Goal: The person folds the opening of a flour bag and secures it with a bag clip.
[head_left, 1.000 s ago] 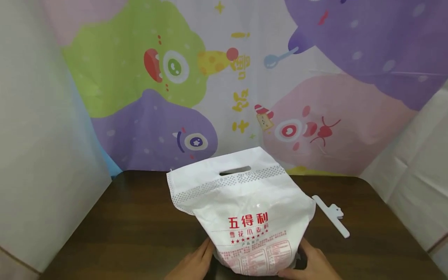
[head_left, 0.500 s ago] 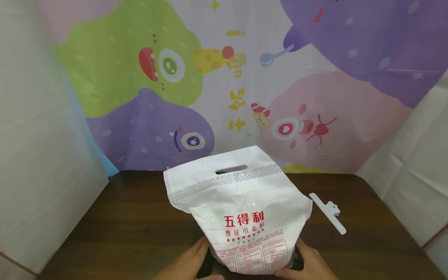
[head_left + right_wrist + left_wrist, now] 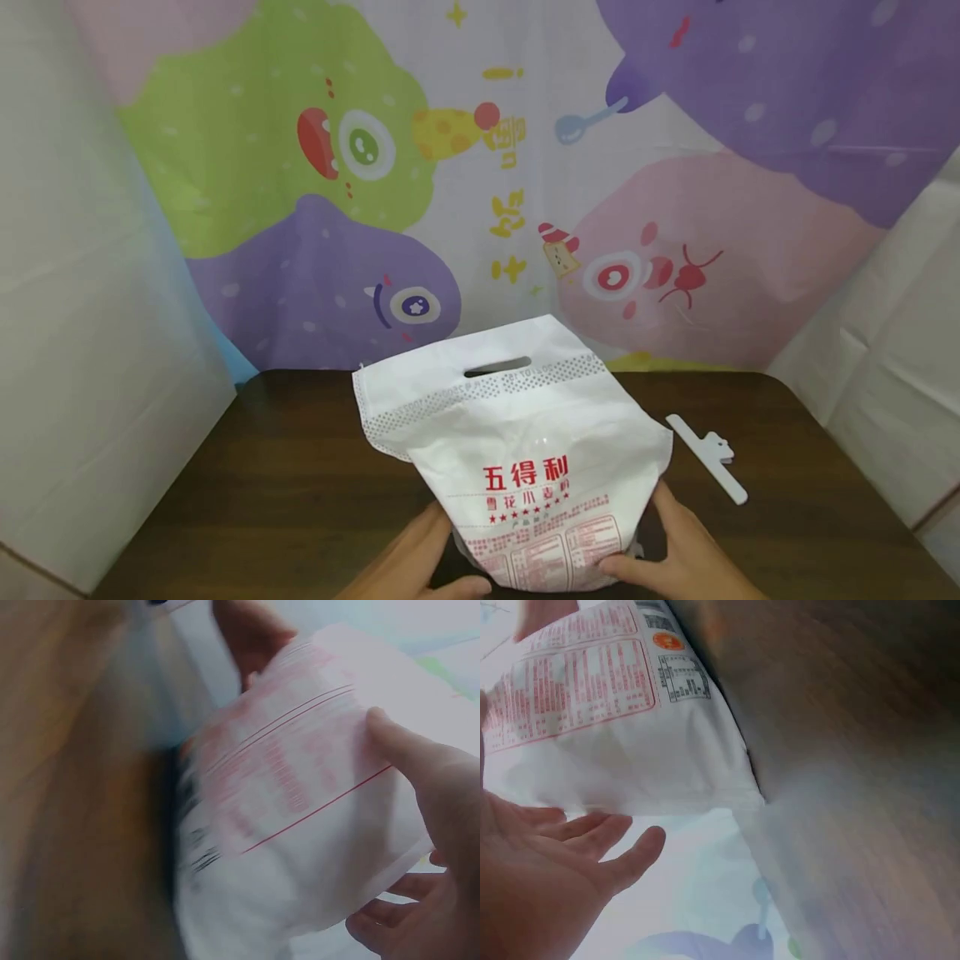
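A white bag of flour [image 3: 525, 450] with red print and a slotted handle strip on top stands at the front middle of the table. My left hand [image 3: 423, 554] lies along its left side, fingers loosely extended and thumb apart from the front; in the left wrist view, that hand's fingers [image 3: 600, 836] are spread beside the bag's edge. My right hand [image 3: 678, 546] holds the right side. In the right wrist view, its thumb [image 3: 401, 739] presses on the printed face while the other fingers reach round the edge. The bag hides some fingertips.
A white bag clip [image 3: 708, 458] lies on the dark wooden table [image 3: 262, 483], right of the bag. Behind the table hangs a cloth [image 3: 517, 167] printed with cartoon monsters, and pale cloth walls [image 3: 97, 292] flank both sides.
The bag stays almost in place. My left thumb has come into view near the bag's lower front, and my right hand has shifted slightly along the right side.
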Action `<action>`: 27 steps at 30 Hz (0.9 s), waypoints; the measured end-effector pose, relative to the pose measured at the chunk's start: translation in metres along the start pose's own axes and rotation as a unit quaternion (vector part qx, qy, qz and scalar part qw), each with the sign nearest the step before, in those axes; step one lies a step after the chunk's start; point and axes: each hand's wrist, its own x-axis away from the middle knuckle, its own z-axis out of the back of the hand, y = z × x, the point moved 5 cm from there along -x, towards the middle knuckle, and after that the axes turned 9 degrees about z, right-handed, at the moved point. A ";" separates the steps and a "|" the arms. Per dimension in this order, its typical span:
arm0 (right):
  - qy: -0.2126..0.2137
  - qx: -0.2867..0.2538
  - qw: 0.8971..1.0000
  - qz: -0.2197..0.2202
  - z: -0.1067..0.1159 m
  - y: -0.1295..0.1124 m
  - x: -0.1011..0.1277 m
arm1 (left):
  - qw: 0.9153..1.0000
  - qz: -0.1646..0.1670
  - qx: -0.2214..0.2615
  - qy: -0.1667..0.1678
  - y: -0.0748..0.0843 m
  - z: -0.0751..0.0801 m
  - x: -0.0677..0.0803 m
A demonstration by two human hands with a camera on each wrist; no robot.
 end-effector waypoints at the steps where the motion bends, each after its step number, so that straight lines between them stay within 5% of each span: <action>1: 0.004 0.001 1.000 0.000 0.003 -0.003 -0.001 | 1.000 -0.004 -0.004 0.002 0.002 0.000 0.000; 8: 0.049 -0.056 0.997 -0.017 0.013 -0.004 -0.002 | 1.000 0.014 -0.014 -0.023 0.011 0.000 -0.006; 13: 0.108 -0.116 0.987 0.039 0.030 -0.017 -0.010 | 0.999 0.025 0.039 -0.003 0.015 0.015 -0.005; 17: 0.140 -0.091 0.982 0.087 0.043 -0.027 -0.018 | 0.997 0.003 0.076 0.027 0.018 0.026 -0.005; 21: 0.172 -0.069 0.977 0.107 0.054 -0.035 -0.024 | 0.995 -0.009 0.097 0.024 0.022 0.026 -0.009; 27: 0.164 -0.095 0.976 0.107 0.059 -0.046 -0.038 | 0.990 0.008 0.133 0.039 0.019 0.025 -0.013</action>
